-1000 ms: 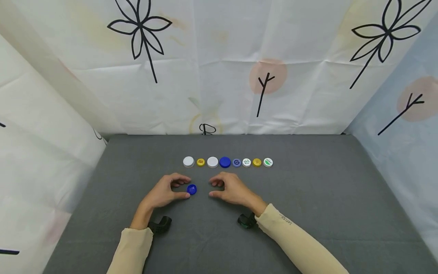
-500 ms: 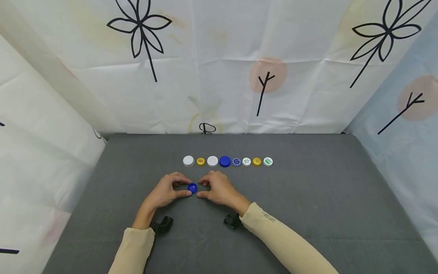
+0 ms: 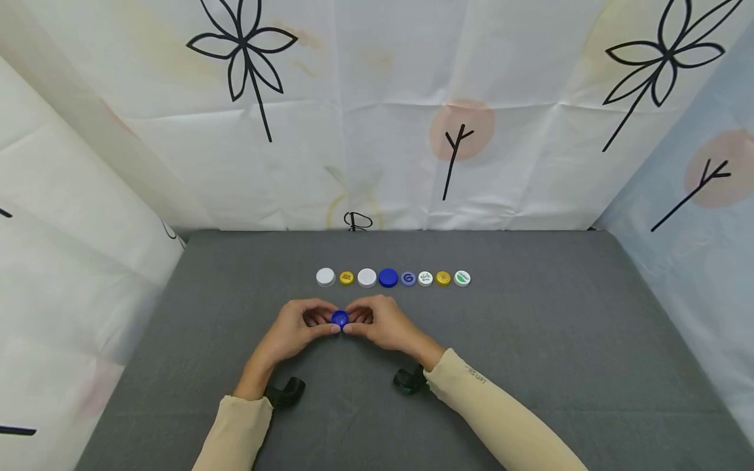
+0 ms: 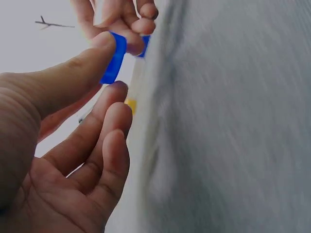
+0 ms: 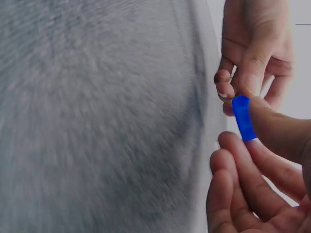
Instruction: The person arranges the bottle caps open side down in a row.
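A small blue bottle cap (image 3: 340,318) is between the fingertips of both hands in the head view. From the left, my left hand (image 3: 294,330) pinches it with thumb and forefinger. My right hand (image 3: 385,322) pinches its other side, so the two hands meet at the cap. Seen side-on in the left wrist view, the cap (image 4: 114,60) is under the left thumb, with the right hand's fingers just beyond. The right wrist view has the cap (image 5: 244,119) against the right thumb, appearing raised off the cloth. Fingers cover part of its rim.
Beyond the hands runs a straight row of bottle caps: plain white (image 3: 325,277), yellow (image 3: 346,279), a large blue one (image 3: 388,278), light blue (image 3: 408,279) and several more. Grey cloth (image 3: 530,347) covers the table. Patterned white curtains (image 3: 383,78) stand behind and beside it.
My right hand has come left to the cap and now pinches it. The left hand has taken hold of it too, and the cap has shifted slightly right and away from me.
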Demonstrator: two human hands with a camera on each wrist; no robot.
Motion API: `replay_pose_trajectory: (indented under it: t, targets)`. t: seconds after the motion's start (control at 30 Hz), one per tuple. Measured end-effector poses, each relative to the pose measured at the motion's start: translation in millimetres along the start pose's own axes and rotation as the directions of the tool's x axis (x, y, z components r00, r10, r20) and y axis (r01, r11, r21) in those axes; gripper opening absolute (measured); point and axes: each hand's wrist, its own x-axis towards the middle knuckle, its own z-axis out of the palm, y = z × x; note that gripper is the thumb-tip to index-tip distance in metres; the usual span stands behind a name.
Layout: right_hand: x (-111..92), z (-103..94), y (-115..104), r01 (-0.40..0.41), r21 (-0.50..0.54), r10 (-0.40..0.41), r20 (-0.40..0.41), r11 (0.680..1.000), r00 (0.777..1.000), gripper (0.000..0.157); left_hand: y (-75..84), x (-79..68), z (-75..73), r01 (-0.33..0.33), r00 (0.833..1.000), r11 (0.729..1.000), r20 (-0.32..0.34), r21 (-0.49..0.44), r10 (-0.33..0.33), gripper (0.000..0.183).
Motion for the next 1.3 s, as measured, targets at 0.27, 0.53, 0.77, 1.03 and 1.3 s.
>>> replay_pose_trajectory:
  t: [0.27,0.53,0.77,1.03,1.3]
  targets:
    - [-19.6,-30.5,0.7,0.016,0.195,-0.012,-0.026,0.981,1.0,0.024,26.4,9.8,15.2,-0.033,0.999,0.991,-0.011,-0.133,0.032,0.025]
    - [-38.1,-55.3,5.0,-0.016,0.338,0.034,-0.048,0.941,0.998,0.028,41.5,22.3,29.2,-0.081,0.996,0.957,0.019,-0.278,0.09,0.022]
    - [-49.4,-65.6,8.0,-0.052,0.374,0.096,-0.098,0.926,0.991,0.024,52.3,29.9,41.5,0.008,0.997,0.918,0.074,-0.395,0.023,0.023]
    - [-51.5,-67.3,8.9,-0.055,0.376,0.114,-0.135,0.925,0.984,0.023,57.4,34.8,53.1,0.048,0.998,0.87,0.063,-0.491,-0.02,0.02]
    - [-51.5,-70.0,6.8,0.035,0.301,0.026,-0.197,0.953,0.98,0.02,64.2,37.0,53.9,0.059,0.998,0.865,0.057,-0.499,-0.036,0.021]
